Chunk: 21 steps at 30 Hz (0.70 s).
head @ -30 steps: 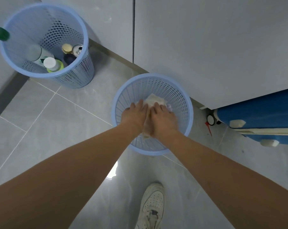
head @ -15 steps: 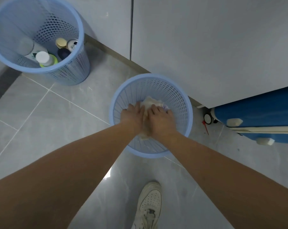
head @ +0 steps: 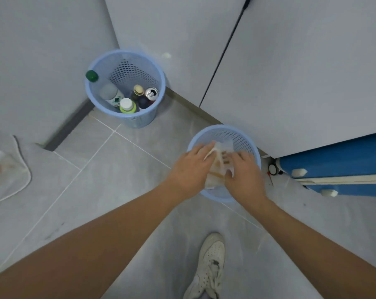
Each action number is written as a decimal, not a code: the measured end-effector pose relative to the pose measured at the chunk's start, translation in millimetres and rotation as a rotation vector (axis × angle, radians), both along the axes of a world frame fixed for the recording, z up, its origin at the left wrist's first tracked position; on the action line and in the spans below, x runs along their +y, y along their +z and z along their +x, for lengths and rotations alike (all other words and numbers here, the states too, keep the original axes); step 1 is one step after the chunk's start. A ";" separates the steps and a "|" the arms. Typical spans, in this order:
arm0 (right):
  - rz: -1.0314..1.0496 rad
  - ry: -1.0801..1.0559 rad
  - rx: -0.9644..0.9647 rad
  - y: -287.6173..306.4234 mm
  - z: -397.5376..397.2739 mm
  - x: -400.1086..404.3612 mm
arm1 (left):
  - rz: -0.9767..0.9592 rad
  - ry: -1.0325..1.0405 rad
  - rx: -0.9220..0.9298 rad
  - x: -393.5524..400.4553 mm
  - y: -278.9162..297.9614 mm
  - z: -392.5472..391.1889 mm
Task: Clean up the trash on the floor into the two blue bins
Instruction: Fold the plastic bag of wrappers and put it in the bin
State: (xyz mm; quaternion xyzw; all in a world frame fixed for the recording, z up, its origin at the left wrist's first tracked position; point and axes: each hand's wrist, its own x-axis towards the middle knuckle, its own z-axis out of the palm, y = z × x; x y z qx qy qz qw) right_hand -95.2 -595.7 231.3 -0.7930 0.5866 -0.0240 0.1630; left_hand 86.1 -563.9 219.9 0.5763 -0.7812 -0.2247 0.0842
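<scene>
Soft, even, bright light; faint shadows. Wide-angle bending at the edges; motion blur smears the left edge.

Bins (head: 223, 131): light blue, perforated mesh walls.
Wrapper (head: 220, 157): white with tan stripes.
Bottle cap (head: 92, 75): green.
Floor (head: 122, 169): grey tiles.
Shoe (head: 210, 264): white.

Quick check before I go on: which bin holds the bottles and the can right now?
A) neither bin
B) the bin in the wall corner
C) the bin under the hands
B: the bottles and can sit in the corner bin, away from both hands.
</scene>
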 end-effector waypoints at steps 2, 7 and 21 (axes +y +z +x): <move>-0.125 0.010 -0.055 22.6 13.9 15.5 | 0.022 0.028 0.026 18.3 13.9 25.9; -0.054 0.177 -0.181 48.0 93.5 67.9 | 0.037 0.166 0.082 91.1 38.1 113.3; 0.497 0.441 -0.195 -20.6 445.9 234.2 | 0.196 1.042 0.019 360.3 -8.6 423.1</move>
